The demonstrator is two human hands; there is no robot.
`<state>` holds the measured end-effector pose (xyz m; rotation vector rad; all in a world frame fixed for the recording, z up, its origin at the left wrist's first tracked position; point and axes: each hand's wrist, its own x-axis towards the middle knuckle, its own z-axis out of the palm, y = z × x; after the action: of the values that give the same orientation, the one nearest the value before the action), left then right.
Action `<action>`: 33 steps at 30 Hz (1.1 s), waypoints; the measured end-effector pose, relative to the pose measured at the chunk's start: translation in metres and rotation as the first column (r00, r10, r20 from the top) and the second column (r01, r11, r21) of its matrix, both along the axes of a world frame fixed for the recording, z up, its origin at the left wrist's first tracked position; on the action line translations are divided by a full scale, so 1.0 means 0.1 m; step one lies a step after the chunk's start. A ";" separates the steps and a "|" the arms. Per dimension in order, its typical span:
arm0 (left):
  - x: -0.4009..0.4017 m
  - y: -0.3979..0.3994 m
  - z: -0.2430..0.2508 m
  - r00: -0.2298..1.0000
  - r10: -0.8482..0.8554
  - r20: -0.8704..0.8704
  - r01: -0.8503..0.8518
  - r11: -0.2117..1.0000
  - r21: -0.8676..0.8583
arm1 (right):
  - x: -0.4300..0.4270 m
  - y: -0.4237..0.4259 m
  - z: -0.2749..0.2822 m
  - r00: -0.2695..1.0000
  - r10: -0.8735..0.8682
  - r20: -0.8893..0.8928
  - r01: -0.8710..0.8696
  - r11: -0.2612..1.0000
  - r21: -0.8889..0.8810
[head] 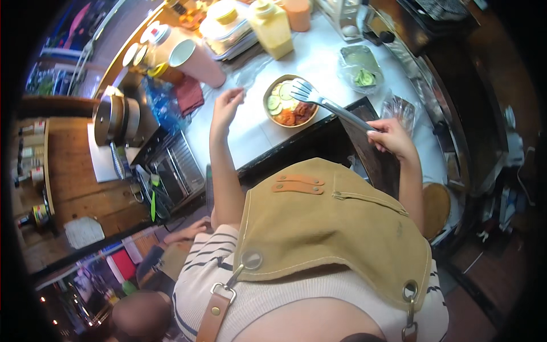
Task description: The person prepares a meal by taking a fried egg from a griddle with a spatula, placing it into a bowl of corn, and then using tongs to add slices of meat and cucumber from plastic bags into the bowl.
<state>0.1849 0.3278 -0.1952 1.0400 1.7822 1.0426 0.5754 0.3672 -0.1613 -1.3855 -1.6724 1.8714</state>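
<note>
My right hand (386, 136) grips the handle of metal serving tongs (342, 112), whose slotted, fork-like end lies over the right side of a round paper bowl (295, 125). Cucumber slices (274, 102), something pale, orange-red pieces and dark red saucy food fill the bowl, which rests on the white counter (252, 137). To the left of the bowl, my left hand (229, 104) is raised above the counter with its fingers curled loosely; I see nothing in it. Behind and right of the bowl stands a plastic-lined container (361, 70) with sliced cucumber.
A pink cup (201, 66), a yellow squeeze bottle (273, 34) and stacked containers line the back. Blue plastic (160, 102) and a dark red cloth (188, 96) lie left. A plastic bag (399, 113) sits beyond my right hand. Another person (171, 252) is at lower left.
</note>
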 end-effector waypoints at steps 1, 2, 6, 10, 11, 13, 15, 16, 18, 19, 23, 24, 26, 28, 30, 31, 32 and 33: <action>-0.04 -0.23 -0.09 0.998 0.054 0.039 -0.053 0.998 -0.038 | -0.14 0.09 -0.05 0.999 0.044 0.023 -0.043 0.998 -0.051; -0.05 -0.42 -0.18 0.993 0.072 0.092 -0.065 0.995 -0.077 | -0.25 0.16 -0.08 0.995 0.085 0.047 -0.080 0.992 -0.101; 0.10 -0.84 -0.24 0.978 0.118 0.174 -0.087 0.980 -0.176 | -0.54 0.31 -0.11 0.985 0.109 0.136 -0.092 0.988 -0.125; 0.20 -0.79 -0.18 0.985 0.095 0.141 -0.077 0.988 -0.131 | -0.62 0.35 -0.16 0.968 0.122 0.221 -0.100 0.989 -0.108; 0.24 -0.73 -0.13 0.983 0.092 0.156 -0.080 0.994 -0.080 | -0.63 0.34 -0.17 0.965 0.116 0.237 -0.093 0.990 -0.106; 0.28 -0.61 -0.14 0.982 0.082 0.170 -0.079 0.997 -0.025 | -0.67 0.33 -0.15 0.962 0.103 0.252 -0.080 0.992 -0.098; 0.32 -0.48 -0.34 0.995 0.091 0.026 -0.090 0.994 -0.057 | -0.65 0.31 -0.10 0.941 0.184 0.283 -0.160 0.982 -0.105; 0.35 -0.44 -0.44 0.998 0.058 -0.027 -0.060 0.994 -0.092 | -0.62 0.30 -0.08 0.944 0.169 0.284 -0.145 0.984 -0.104; 0.45 -0.37 -0.52 0.999 -0.009 -0.039 0.000 0.977 -0.214 | -0.51 0.26 -0.04 0.961 0.191 0.201 -0.175 0.980 -0.098; 0.53 -0.33 -0.51 1.000 -0.018 -0.004 0.017 0.967 -0.253 | -0.43 0.23 0.01 0.965 0.164 0.203 -0.147 0.984 -0.096; 0.54 -0.22 -0.61 0.817 -0.057 -0.573 -0.081 0.974 -0.213 | -0.06 -0.02 0.42 0.988 0.093 0.120 -0.086 0.994 -0.068; 0.66 -0.15 -0.44 0.781 0.029 -0.624 -0.109 0.990 -0.090 | 0.08 -0.13 0.53 0.996 -0.030 0.080 0.034 0.999 -0.043; 0.77 0.12 -0.32 0.831 0.018 -0.556 0.109 0.975 0.194 | 0.28 -0.30 0.71 0.985 -0.166 0.037 0.167 0.986 -0.019; 1.11 0.50 -0.19 0.870 -0.110 -0.481 0.345 0.833 0.433 | 0.52 -0.48 0.85 0.942 -0.329 -0.063 0.332 0.941 0.059; 1.55 0.80 0.04 0.819 -0.141 -0.557 0.464 0.734 0.496 | 0.68 -0.65 0.97 0.889 -0.457 -0.021 0.455 0.879 0.142; 1.72 0.92 0.08 0.759 -0.103 -0.643 0.513 0.703 0.493 | 0.76 -0.74 1.01 0.863 -0.506 0.007 0.496 0.849 0.180; 1.86 1.01 0.09 0.730 -0.131 -0.671 0.537 0.717 0.444 | 0.82 -0.83 1.05 0.830 -0.558 0.026 0.543 0.817 0.193; 2.00 1.11 0.09 0.699 -0.163 -0.696 0.564 0.724 0.397 | 0.90 -0.93 1.05 0.808 -0.589 0.029 0.573 0.795 0.199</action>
<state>0.3847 0.4389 -0.1864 2.2849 1.5909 1.0670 0.6658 0.2742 -0.0559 -1.6789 -1.2065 1.2873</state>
